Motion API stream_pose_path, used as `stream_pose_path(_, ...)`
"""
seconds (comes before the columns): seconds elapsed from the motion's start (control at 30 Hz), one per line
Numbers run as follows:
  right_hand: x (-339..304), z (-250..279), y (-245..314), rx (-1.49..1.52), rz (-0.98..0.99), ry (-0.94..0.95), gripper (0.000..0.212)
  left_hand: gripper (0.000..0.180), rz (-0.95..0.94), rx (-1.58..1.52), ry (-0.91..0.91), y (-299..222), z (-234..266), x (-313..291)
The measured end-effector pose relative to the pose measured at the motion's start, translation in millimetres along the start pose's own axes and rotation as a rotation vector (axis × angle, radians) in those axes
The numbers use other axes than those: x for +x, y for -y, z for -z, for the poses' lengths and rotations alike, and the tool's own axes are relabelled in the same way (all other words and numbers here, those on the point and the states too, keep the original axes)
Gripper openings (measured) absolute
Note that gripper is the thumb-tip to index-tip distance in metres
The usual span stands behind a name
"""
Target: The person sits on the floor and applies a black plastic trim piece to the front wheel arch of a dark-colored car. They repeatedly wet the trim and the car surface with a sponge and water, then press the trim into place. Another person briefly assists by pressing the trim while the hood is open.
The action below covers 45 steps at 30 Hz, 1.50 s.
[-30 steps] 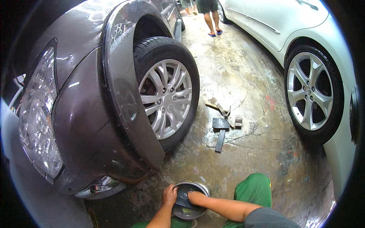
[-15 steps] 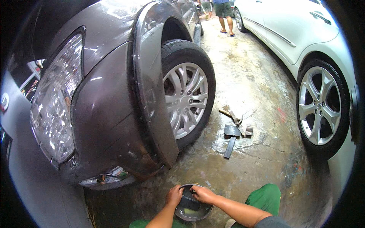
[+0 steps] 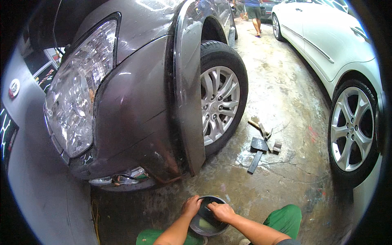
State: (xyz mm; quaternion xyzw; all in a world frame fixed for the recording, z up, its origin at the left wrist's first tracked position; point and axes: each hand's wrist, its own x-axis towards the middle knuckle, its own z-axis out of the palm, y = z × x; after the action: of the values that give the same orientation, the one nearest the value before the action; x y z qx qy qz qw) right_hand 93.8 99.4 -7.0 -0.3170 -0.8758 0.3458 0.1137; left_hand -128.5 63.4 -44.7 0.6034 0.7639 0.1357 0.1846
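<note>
A round dark bowl with a little cloudy liquid in its bottom sits on the floor between my knees. My left hand is closed at the bowl's upper left rim. Over the bowl, my right hand has its fingers curled together at a dark flat sheet, which looks like sandpaper. Part of the sheet is hidden by my fingers and blends with the dark inside of the bowl.
A dark grey car with a loose-looking front fender edge stands close on the left. On the wet floor ahead lie several hand tools. A white car is parked at right. A person stands far off.
My view has shifted, so the cars and tools sit further right. The dark sheet has gone lower into the bowl, and less of it shows between my hands.
</note>
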Motion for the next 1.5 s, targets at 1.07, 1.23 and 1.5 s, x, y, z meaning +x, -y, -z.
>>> stream_pose_path(1.07,4,-12,-5,-0.041,0.028,-0.030,0.021,0.029,0.014,0.017,0.040,1,1,4)
stream_pose_path(1.23,3,-7,-4,-0.035,0.028,-0.041,0.019,0.029,0.023,0.033,0.050,0,0,4)
stream_pose_path(1.5,2,-3,-1,-0.039,0.040,-0.054,0.018,0.029,0.030,0.023,0.048,-2,3,5)
